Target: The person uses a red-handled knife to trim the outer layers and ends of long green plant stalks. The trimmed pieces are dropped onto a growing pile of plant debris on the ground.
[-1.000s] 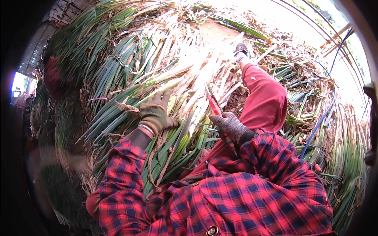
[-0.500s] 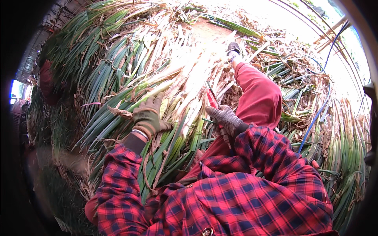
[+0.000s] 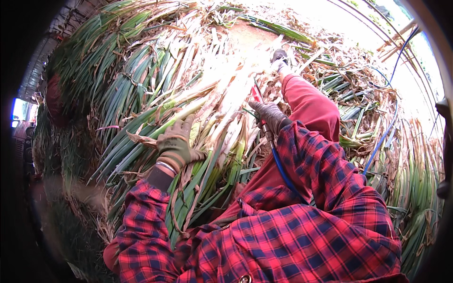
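Observation:
Gloved in green-brown, my left hand (image 3: 176, 145) lies with fingers stretched over a heap of green onions (image 3: 207, 177), touching their leaves and pale stalks. My right hand (image 3: 269, 115), in a grey glove, is closed around a red air blow gun (image 3: 257, 93). Its thin nozzle points up and away, over the whitish ends of the onions. From the gun's rear, a blue air hose (image 3: 284, 175) runs back beneath my right sleeve. Part of the gun's body is hidden by my fingers.
More green onions (image 3: 89, 61) are piled high at the left, and others (image 3: 415, 184) stand along the right. My outstretched leg (image 3: 311, 101) crosses dry leaf litter at centre right. Another stretch of blue hose (image 3: 384, 137) loops over the pile. Bright light washes out the far ground.
My right hand and the blow gun have shifted slightly up and away, with the right forearm extending, so more of the blue hose shows. My left hand stays nearly in place.

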The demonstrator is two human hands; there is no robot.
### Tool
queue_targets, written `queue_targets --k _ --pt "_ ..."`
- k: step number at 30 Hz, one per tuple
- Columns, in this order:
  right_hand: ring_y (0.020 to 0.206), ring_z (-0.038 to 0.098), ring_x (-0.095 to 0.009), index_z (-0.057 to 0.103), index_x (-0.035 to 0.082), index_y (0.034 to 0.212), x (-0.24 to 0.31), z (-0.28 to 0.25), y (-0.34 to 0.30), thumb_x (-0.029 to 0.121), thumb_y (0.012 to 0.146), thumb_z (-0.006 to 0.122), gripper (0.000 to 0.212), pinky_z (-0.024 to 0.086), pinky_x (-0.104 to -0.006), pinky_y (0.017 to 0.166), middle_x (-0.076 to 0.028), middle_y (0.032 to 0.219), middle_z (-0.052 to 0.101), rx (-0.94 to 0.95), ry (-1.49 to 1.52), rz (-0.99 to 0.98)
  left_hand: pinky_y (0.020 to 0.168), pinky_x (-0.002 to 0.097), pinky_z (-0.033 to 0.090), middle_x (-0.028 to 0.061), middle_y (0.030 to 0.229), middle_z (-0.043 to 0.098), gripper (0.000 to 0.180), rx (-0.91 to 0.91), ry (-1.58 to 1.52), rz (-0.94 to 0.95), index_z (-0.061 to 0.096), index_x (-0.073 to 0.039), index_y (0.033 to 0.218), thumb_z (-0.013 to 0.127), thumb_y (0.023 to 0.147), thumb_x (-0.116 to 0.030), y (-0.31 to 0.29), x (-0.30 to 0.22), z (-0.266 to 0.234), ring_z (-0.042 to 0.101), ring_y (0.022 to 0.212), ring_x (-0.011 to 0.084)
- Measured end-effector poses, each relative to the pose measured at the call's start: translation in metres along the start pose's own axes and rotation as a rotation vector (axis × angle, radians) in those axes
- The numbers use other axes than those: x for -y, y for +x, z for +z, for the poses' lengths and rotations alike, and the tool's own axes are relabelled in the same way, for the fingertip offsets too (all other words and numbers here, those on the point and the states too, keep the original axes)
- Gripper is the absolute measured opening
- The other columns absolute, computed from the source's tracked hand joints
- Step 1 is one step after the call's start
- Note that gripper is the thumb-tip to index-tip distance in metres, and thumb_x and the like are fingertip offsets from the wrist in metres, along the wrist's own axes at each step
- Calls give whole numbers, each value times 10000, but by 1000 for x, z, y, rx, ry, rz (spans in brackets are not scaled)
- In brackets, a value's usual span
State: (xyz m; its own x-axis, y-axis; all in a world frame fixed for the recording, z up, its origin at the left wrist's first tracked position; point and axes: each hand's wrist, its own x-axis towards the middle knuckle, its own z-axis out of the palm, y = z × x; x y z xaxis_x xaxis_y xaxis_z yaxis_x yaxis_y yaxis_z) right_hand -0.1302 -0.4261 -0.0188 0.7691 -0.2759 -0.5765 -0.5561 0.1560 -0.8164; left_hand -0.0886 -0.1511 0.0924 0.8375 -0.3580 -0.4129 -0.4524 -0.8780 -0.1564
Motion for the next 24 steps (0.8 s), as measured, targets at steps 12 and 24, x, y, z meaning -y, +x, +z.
queue_targets --k 12,24 --pt "417 536 -199 609 -7 798 14 -9 51 399 839 670 413 419 -332 380 -116 610 599 -70 13 6 993 445 423 156 1375 448 1189 -19 -70 46 250 -226 1474 833 490 -553 7 1 5 476 1217 351" --pt "356 498 -159 549 51 782 17 -5 30 428 848 662 399 389 -276 297 -48 556 534 -40 -2 18 996 441 423 164 1360 457 1181 -12 -74 38 258 -208 1470 824 497 -564 6 7 7 482 1205 358"
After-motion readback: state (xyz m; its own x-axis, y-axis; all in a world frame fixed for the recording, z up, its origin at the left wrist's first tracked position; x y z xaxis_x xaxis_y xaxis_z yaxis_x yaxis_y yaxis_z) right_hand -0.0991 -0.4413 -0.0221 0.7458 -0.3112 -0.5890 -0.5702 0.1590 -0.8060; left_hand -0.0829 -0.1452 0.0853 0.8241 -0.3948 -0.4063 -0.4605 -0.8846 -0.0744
